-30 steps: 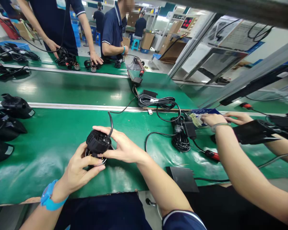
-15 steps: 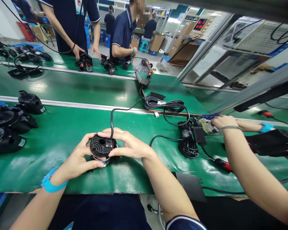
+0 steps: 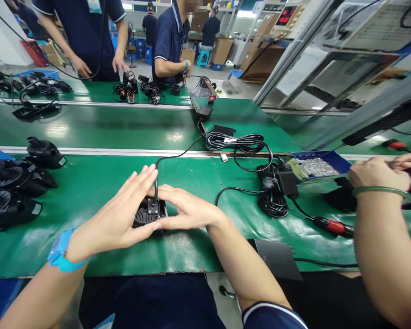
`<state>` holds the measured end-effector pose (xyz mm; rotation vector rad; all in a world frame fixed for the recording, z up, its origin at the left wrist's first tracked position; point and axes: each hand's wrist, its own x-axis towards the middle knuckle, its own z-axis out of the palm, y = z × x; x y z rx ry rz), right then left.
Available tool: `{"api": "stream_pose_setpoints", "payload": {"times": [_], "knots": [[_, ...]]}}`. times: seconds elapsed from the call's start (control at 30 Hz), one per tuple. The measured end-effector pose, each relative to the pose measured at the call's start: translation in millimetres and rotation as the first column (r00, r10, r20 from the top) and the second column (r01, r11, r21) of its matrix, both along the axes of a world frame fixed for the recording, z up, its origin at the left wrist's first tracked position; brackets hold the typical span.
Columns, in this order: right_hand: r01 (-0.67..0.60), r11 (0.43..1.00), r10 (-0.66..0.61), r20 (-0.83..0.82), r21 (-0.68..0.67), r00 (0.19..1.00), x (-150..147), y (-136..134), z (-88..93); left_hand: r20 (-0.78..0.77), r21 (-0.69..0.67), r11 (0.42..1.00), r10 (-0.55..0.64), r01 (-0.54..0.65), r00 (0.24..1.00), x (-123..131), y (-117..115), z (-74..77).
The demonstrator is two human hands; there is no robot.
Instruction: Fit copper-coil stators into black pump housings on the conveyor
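A black round ribbed part (image 3: 147, 213) with a black cord (image 3: 173, 156) rising from it lies on the green table (image 3: 89, 183) in front of me. My left hand (image 3: 118, 214) rests against its left side with fingers stretched out and the thumb under its front edge. My right hand (image 3: 187, 210) lies over its right side, fingers flat and together, thumb meeting the left thumb in front. Most of the part is hidden between the two hands.
Black housings (image 3: 17, 183) are piled at the left. Coiled black cables (image 3: 239, 144) and a red-handled tool (image 3: 332, 225) lie to the right, beside a blue tray of small parts (image 3: 315, 167). A co-worker's arm (image 3: 380, 219) reaches in at right; other people stand across the belt.
The part has gone from being held up between my fingers to lying on the table. My left fingers have opened out flat and both hands now press around it.
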<state>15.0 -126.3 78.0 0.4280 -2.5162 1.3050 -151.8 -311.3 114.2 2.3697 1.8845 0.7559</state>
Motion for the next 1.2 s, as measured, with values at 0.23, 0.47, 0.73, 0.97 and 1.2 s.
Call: {"api": "stream_pose_setpoints", "payload": {"times": [0.23,0.47,0.73,0.97,1.2], "knots": [[0.282,0.957,-0.281,0.023,-0.070,0.959,10.5,-37.7,-22.7,-0.033,-0.052,0.978,0.200,-0.202,0.979,18.8,-6.0,-10.3],[0.291,0.956,-0.295,-0.154,-0.047,0.943,7.5,-48.8,-26.6,0.070,0.020,0.986,0.165,-0.167,0.984,27.6,-1.6,-13.2],[0.290,0.957,-0.286,-0.166,0.001,0.944,3.2,-51.9,-26.4,-0.063,-0.142,0.990,-0.028,0.019,0.998,-9.0,-4.3,2.9],[0.376,0.927,-0.366,-0.228,0.000,0.902,0.6,-62.9,-34.3,-0.292,-0.074,0.996,0.023,-0.047,0.956,-6.7,-5.0,7.4],[0.370,0.929,-0.352,-0.266,0.020,0.898,0.4,-68.7,-35.7,-0.366,-0.105,0.994,-0.078,0.042,0.927,-1.9,-5.1,19.1]]}}
